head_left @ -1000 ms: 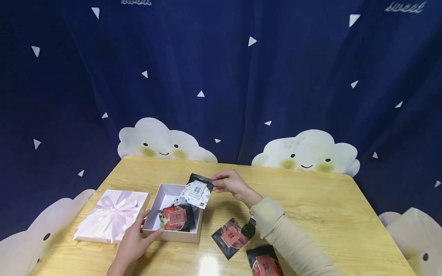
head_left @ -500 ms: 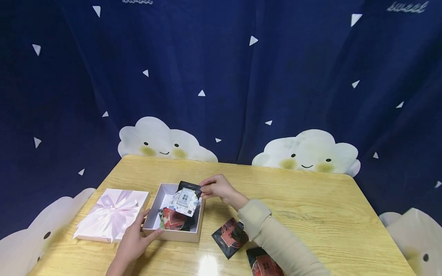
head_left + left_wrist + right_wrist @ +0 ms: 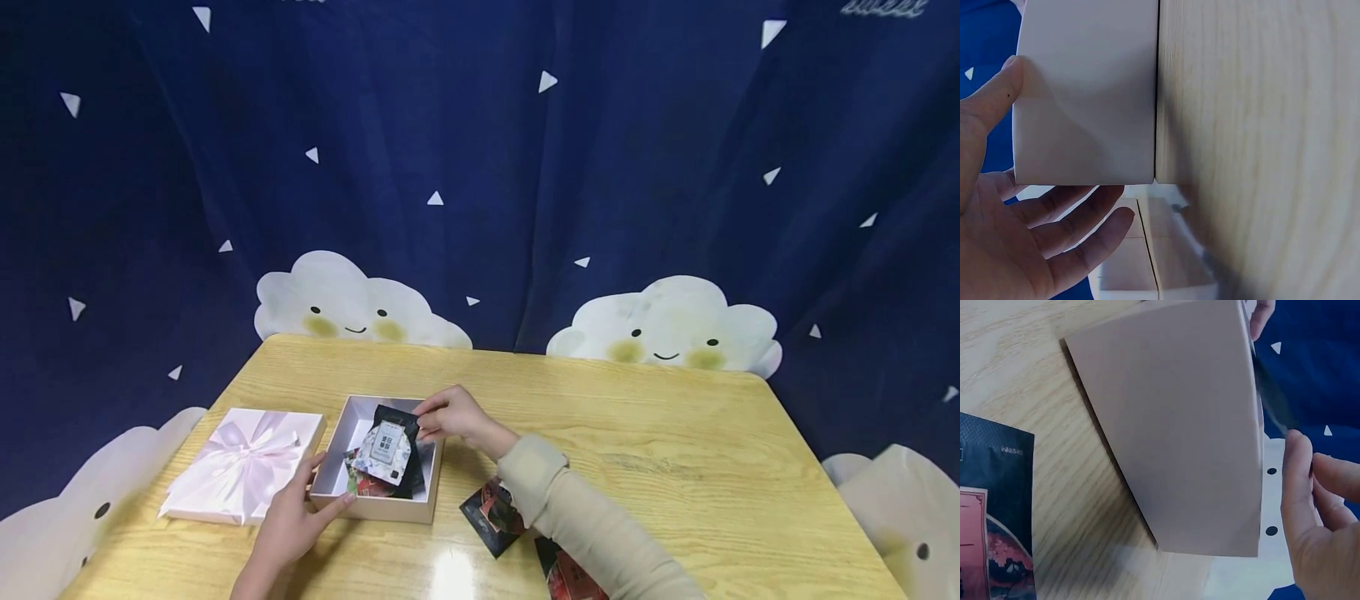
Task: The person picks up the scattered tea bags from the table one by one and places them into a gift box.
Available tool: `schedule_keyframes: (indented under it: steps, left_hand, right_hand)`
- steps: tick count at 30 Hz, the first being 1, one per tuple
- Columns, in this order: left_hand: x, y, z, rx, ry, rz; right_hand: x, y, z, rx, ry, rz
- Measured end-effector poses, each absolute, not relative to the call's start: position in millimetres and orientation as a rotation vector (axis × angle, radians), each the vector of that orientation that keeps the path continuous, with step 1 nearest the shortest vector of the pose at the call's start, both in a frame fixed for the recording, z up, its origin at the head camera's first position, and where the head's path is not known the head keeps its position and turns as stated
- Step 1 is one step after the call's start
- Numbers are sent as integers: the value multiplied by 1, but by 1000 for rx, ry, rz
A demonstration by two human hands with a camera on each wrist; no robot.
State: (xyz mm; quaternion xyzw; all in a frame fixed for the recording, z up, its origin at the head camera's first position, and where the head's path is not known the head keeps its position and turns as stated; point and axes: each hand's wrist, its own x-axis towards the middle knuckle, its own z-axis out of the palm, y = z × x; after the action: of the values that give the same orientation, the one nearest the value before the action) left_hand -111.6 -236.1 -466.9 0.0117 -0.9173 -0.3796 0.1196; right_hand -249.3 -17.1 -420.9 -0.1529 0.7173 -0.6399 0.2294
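A pale pink open box [image 3: 401, 512] stands on the table. My left hand [image 3: 291, 515] rests at its front left corner, thumb at the front rim and fingers along the left side, spread and nearly straight in the left wrist view. My right hand [image 3: 459, 419] pinches the top corner of a flat black packet with white floral print [image 3: 386, 452] over the box's right rim. That packet slants down into the box, overlapping a red-printed packet [image 3: 372, 486] inside. In the right wrist view the pinched packet [image 3: 1272, 394] shows nearly edge-on beside the box wall.
The box's lid with a pink ribbon bow [image 3: 246, 454] lies left of the box. To the right lie two black-and-red packets, one [image 3: 487, 525] partly under the right sleeve [image 3: 592, 517], the other [image 3: 566, 575] at the front. A dark blue curtain [image 3: 480, 167] hangs behind the table.
My right hand has moved left and down, lowering the white-printed packet from above the right rim into the box. My left hand has stayed at the box corner.
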Motion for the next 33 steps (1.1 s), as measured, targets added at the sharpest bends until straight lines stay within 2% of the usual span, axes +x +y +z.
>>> schedule_keyframes:
  steps: [10, 33]
  left_hand:
    - [-111, -235, -466, 15, -2663, -1088]
    - [-111, -235, -465, 21, -2687, -1065]
  right_hand:
    - [-246, -7, -419, -423, 1952, -1721]
    - [-235, 72, -410, -719, 2113, -1504]
